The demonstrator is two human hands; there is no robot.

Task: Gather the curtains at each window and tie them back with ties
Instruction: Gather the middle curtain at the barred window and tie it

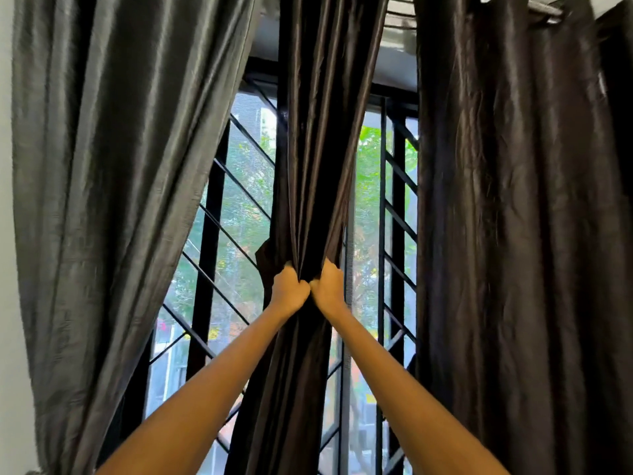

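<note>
Both forearms reach up, left hand (pixel 290 289) and right hand (pixel 328 286) side by side, gripping the bunched middle curtain (pixel 315 138) tightly.

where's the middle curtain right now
In the head view the middle curtain hangs at center before the window grille, bunched between the left hand and right hand, which grip it.

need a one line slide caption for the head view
Left hand and right hand bunch the middle curtain before the barred window.
</note>
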